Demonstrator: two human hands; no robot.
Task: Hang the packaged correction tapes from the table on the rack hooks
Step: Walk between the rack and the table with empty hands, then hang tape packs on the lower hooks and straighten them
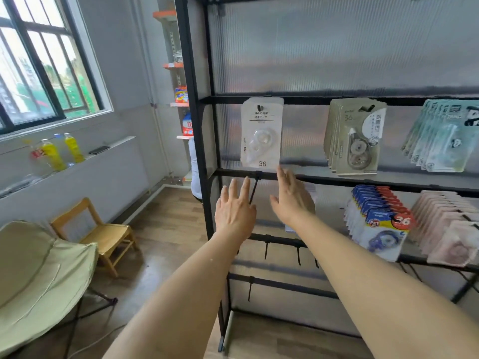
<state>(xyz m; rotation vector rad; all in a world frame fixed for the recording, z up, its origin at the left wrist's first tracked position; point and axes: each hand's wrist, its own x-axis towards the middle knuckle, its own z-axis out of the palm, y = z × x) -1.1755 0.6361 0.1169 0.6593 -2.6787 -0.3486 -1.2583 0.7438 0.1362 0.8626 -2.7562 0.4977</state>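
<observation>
Hands [261, 206] empty below white packs [261, 133]

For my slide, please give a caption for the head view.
Both open hands, left hand and right hand, reach below white correction tape packs hanging on rack.

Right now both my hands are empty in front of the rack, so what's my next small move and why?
Probably draw both hands back toward the table for another pack: the left hand and right hand are open and hold nothing, the white pack already hangs, and the hook below is bare.

Bare hook [254, 189] left of white packs [261, 133]; rack post [197, 151] flanks it.
</observation>
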